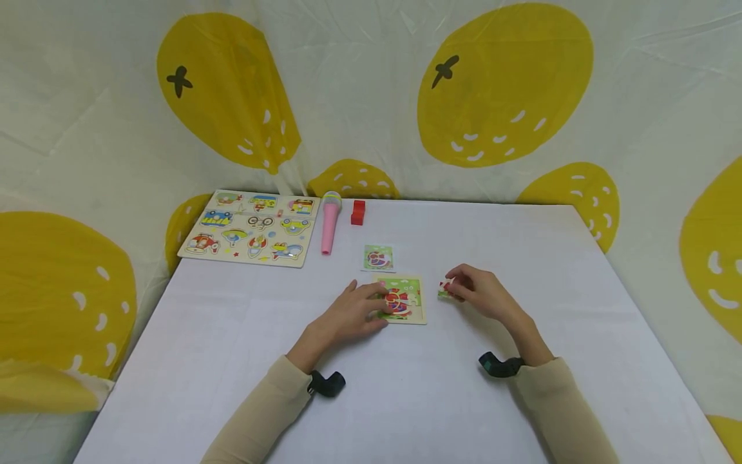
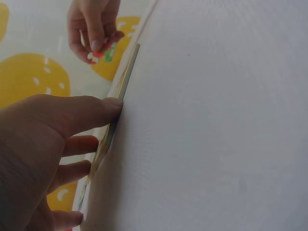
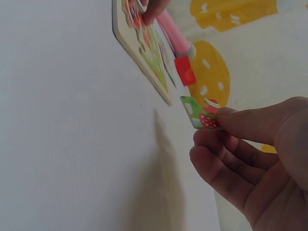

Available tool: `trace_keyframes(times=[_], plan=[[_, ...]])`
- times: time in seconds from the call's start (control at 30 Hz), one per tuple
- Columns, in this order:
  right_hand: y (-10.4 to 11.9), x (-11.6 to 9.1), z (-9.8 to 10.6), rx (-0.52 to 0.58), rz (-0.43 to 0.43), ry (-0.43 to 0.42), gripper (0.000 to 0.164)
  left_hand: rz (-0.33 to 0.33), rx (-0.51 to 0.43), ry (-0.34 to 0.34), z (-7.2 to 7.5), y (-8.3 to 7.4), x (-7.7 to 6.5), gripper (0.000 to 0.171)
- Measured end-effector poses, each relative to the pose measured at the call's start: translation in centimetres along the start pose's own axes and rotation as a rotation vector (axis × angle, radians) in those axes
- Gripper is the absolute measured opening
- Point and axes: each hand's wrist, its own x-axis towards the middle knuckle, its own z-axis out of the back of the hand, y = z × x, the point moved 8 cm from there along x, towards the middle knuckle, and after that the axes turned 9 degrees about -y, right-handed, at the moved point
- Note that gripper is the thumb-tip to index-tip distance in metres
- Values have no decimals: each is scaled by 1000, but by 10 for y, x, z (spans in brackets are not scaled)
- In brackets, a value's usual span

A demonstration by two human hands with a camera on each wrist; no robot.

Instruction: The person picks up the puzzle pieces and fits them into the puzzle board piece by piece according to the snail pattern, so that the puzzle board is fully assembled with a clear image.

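A small square puzzle board [image 1: 415,291] with a green and red picture lies at the table's middle. My left hand [image 1: 361,309] rests over its left part, fingers spread and hiding some of the picture; the left wrist view shows the thumb [image 2: 103,110] at the board's edge. To the right of the board, my right hand [image 1: 478,293] pinches a puzzle piece [image 3: 202,113] between thumb and fingers. Green with red and a white-dotted red patch, that piece is held above the cloth, apart from the board. Just behind the board lies a small picture card [image 1: 379,258] with a similar design.
At the back left lies a wooden peg board [image 1: 249,229] with several vehicle shapes. Beside it are a pink toy microphone [image 1: 330,225] and a red block [image 1: 358,212]. White cloth covers the table [image 1: 580,290], and a curtain with yellow fruit prints [image 1: 510,84] hangs behind.
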Motion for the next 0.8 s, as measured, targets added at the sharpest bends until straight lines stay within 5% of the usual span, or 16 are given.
trace_keyframes(times=[0.8], plan=[[39,-3,-52,45,120,138,16,17,-12,19,1,0,0,25]])
